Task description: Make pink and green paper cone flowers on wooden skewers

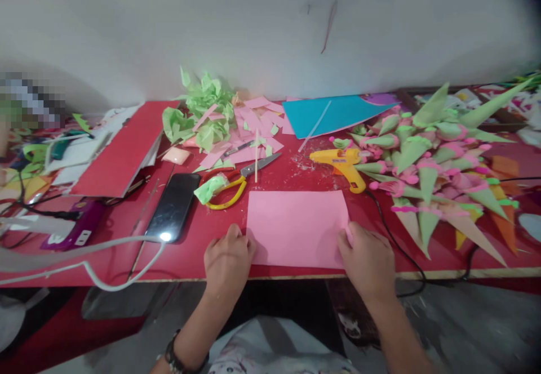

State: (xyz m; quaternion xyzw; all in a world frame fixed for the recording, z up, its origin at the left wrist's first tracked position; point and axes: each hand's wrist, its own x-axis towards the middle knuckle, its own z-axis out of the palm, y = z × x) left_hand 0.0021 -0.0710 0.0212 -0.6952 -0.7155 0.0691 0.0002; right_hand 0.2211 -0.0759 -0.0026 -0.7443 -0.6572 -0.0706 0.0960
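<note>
A sheet of pink paper lies at the front of the red table, its right edge curling up a little. My left hand has its fingers closed at the sheet's left edge. On the opposite side, my right hand pinches the right edge between thumb and fingers. Just beyond the paper are scissors with yellow and red handles, a thin wooden stick and a yellow glue gun. A crumpled bit of green paper rests on the scissor handles.
Green and pink paper cones are heaped at the right. Crumpled green paper, pink scraps and a blue sheet lie along the wall. Left are a phone, a white cable and a red board.
</note>
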